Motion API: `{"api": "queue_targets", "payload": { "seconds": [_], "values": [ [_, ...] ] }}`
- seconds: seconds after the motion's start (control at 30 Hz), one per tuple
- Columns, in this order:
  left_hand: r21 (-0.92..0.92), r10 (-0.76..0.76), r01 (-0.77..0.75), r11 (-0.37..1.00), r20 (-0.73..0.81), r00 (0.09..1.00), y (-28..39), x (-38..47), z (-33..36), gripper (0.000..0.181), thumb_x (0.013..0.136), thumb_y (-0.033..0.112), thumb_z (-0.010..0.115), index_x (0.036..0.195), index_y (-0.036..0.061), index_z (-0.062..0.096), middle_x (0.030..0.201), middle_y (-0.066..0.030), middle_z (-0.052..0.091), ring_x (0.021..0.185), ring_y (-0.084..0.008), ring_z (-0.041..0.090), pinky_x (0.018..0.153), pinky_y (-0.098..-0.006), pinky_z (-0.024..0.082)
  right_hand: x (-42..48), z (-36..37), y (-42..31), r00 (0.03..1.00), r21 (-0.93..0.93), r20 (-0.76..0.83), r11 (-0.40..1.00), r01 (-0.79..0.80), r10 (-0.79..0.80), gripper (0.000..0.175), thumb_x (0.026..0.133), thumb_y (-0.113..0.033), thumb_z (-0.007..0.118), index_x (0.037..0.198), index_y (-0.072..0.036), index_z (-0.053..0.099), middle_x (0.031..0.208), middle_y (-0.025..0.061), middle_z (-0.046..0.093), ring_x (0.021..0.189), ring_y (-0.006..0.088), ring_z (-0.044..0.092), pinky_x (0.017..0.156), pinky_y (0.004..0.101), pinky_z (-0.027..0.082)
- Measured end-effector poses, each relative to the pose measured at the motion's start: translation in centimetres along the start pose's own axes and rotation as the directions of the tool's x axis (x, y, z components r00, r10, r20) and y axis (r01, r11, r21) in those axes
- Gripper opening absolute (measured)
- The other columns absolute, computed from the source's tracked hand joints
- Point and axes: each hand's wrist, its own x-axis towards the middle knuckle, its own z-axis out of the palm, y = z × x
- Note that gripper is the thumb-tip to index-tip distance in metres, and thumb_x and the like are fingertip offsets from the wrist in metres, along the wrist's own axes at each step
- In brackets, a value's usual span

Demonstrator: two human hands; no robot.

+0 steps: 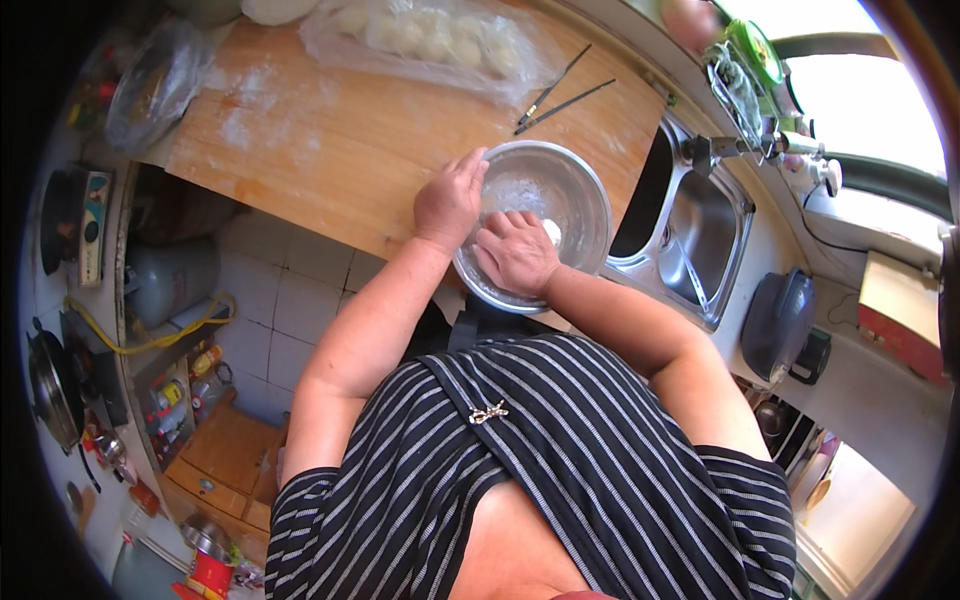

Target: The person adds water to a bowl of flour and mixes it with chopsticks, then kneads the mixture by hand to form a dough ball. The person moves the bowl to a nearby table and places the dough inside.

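Observation:
A round metal bowl [589,187] stands at the front edge of a floured wooden board [337,150]. My left hand [452,196] grips the bowl's left rim, fingers pointing up and the thumb side hidden. Inside the bowl, my right hand [519,251] presses down with curled fingers on something mostly hidden beneath it. A bit of white dough [552,231] shows beside its knuckles. White flour dusts the bowl's inside. Two dark sticks, perhaps chopsticks [566,107], lie on the board above the bowl. Behind them, pale round dough pieces [442,41] lie under clear plastic.
Right of the board is a steel double sink [705,240] with a faucet [750,144]. A plastic-covered bowl [154,86] stands at the far left. A dark lidded pan [780,326] sits on the right counter. Below left are a gas cylinder [180,274] and bottles [169,394].

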Motion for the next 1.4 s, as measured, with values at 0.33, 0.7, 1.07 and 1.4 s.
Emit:
{"api": "queue_targets", "payload": {
  "seconds": [0.33,0.7,1.07,1.4],
  "values": [
    [-0.011,-0.047,0.048,0.999,0.040,0.998,-0.3,-0.2,-0.4,0.029,0.102,0.029,0.053,0.119,0.0108,0.068,0.109,-0.0162,0.071,0.096,-0.0371,0.068,0.077,-0.0447,0.056,5.0,3.7,2.3,0.937,0.136,-0.083,0.936,-0.326,0.338,0.028,0.081,-0.033,0.061,0.069,-0.011,0.073,0.077,0.0107,0.069,0.074,0.0327,0.069,0.067,0.0459,0.056],
    [0.047,0.000,-0.002,0.999,0.036,0.999,-0.2,0.8,-0.4,0.030,0.103,0.030,0.052,0.121,0.0127,0.067,0.107,-0.0170,0.071,0.094,-0.0381,0.068,0.076,-0.0471,0.054,2.8,0.8,2.2,0.982,0.035,-0.096,0.986,-0.160,0.163,0.022,0.089,-0.031,0.064,0.087,-0.010,0.069,0.096,0.0125,0.065,0.085,0.0361,0.064,0.079,0.0489,0.050],
    [-0.022,-0.003,0.002,1.000,-0.013,1.000,-0.1,-0.1,-0.4,0.029,0.102,0.028,0.052,0.120,0.0122,0.068,0.106,-0.0172,0.071,0.094,-0.0382,0.068,0.077,-0.0455,0.055,4.9,4.0,2.9,0.939,0.050,-0.299,0.985,-0.163,0.171,0.020,0.082,-0.026,0.063,0.068,-0.013,0.066,0.070,0.0077,0.065,0.068,0.0295,0.063,0.066,0.0441,0.050],
    [0.105,0.007,-0.009,0.994,0.022,1.000,-0.1,0.6,-0.3,0.027,0.103,0.029,0.054,0.118,0.0124,0.068,0.102,-0.0166,0.072,0.091,-0.0376,0.068,0.074,-0.0464,0.055,4.0,1.8,2.8,0.920,0.293,-0.289,0.939,-0.178,0.264,0.027,0.088,-0.024,0.062,0.066,-0.009,0.065,0.069,0.0086,0.064,0.067,0.0320,0.063,0.064,0.0463,0.050]
  ]
}}
